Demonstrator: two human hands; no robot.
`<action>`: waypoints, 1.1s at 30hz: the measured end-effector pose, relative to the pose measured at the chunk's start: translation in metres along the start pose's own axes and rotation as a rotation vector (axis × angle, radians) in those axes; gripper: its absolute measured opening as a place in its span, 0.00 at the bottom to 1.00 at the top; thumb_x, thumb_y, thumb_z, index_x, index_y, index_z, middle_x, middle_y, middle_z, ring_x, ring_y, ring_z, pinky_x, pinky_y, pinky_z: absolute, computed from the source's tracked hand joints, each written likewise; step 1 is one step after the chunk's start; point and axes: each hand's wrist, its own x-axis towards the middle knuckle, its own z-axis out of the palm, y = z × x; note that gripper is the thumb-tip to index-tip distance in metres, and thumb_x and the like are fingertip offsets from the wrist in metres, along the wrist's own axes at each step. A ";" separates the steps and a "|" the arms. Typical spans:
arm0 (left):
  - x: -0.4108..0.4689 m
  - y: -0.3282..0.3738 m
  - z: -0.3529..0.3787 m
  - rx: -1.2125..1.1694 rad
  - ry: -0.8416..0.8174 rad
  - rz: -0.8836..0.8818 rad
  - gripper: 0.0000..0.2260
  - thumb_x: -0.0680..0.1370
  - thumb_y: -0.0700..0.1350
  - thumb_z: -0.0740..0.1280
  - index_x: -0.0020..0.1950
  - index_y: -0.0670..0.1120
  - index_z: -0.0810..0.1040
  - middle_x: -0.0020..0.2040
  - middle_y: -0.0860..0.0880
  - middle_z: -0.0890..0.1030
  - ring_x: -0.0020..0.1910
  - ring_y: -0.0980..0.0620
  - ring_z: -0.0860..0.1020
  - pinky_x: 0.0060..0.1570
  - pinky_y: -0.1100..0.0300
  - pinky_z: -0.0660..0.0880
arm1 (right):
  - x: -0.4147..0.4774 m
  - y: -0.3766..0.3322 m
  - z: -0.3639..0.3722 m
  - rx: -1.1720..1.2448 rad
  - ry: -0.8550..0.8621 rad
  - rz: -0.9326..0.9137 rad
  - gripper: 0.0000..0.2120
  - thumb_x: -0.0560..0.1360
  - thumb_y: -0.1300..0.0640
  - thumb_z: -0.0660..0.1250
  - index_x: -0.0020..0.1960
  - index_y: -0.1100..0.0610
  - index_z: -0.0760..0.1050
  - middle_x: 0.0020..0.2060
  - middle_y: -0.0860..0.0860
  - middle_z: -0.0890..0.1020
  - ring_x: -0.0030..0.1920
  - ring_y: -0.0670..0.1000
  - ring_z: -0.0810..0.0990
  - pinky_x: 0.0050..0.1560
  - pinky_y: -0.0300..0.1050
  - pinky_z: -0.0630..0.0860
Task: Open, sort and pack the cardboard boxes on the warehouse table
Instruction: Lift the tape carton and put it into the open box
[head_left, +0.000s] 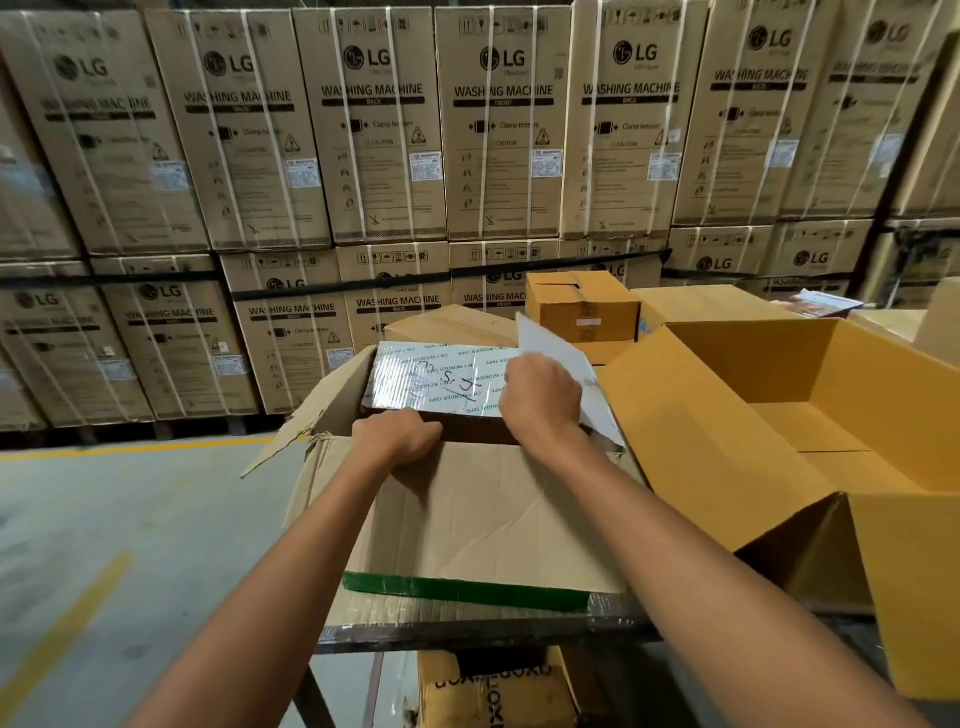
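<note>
Left hand (397, 435): fingers curled on the near edge of the taped parcel (436, 376).
Brown carton (467, 514): open on the tabletop (467, 631), parcel lying inside.
Right hand (540, 397): pinching a white sheet (558, 345) over the parcel's right end.
Yellow box (727, 467): open, just beside the carton.

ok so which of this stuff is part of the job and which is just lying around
Job: worn open box, tape-wrapped parcel, white sheet, left hand, right hand, open yellow box, small orange box.
Lying about: stacked washing machine cartons, printed box underneath.
</note>
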 end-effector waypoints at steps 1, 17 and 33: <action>-0.001 0.000 0.001 0.002 0.011 -0.008 0.23 0.78 0.62 0.54 0.59 0.49 0.80 0.61 0.46 0.81 0.58 0.44 0.78 0.49 0.52 0.66 | 0.004 0.003 -0.008 -0.033 0.123 -0.038 0.09 0.80 0.62 0.59 0.52 0.58 0.79 0.47 0.54 0.79 0.47 0.55 0.76 0.42 0.47 0.69; -0.037 0.004 -0.010 -0.034 -0.073 -0.037 0.25 0.81 0.64 0.52 0.66 0.51 0.78 0.65 0.47 0.78 0.63 0.45 0.76 0.55 0.50 0.67 | -0.032 0.157 -0.003 -0.232 -0.183 0.300 0.07 0.77 0.53 0.63 0.46 0.56 0.77 0.41 0.51 0.78 0.46 0.55 0.78 0.66 0.65 0.67; 0.037 -0.003 -0.027 -0.238 -0.231 0.320 0.33 0.76 0.54 0.73 0.77 0.49 0.65 0.75 0.45 0.69 0.71 0.45 0.69 0.72 0.49 0.67 | 0.056 0.107 0.043 -0.239 -0.438 -0.095 0.38 0.74 0.45 0.72 0.78 0.48 0.58 0.76 0.57 0.62 0.73 0.61 0.62 0.62 0.57 0.72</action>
